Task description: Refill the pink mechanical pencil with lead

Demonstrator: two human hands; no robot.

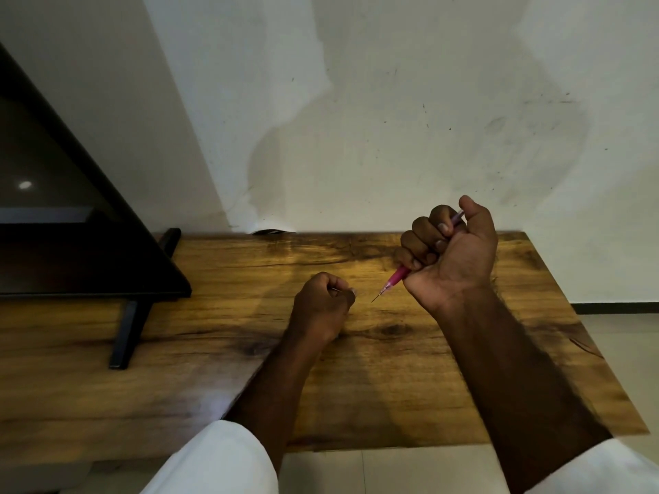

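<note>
Leftmost, one dark screen [53,208] stands on one wooden table [214,351]. Next, the left hand [321,308], fingers curled, pinches one thin grey stick [337,289]. Just beside it, one pink mechanical pencil [396,277] points down-left, gripped in the right hand [453,251], a tight fist above the table.

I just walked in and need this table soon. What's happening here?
A person is working over the wooden table. The right hand grips the pink mechanical pencil in a fist, with its thin tip pointing down toward the left hand. The left hand pinches a thin sliver, probably a lead. Pencil tip and sliver are close but not touching, so the refill looks unfinished. A dark screen stands on the table's left side.
</note>
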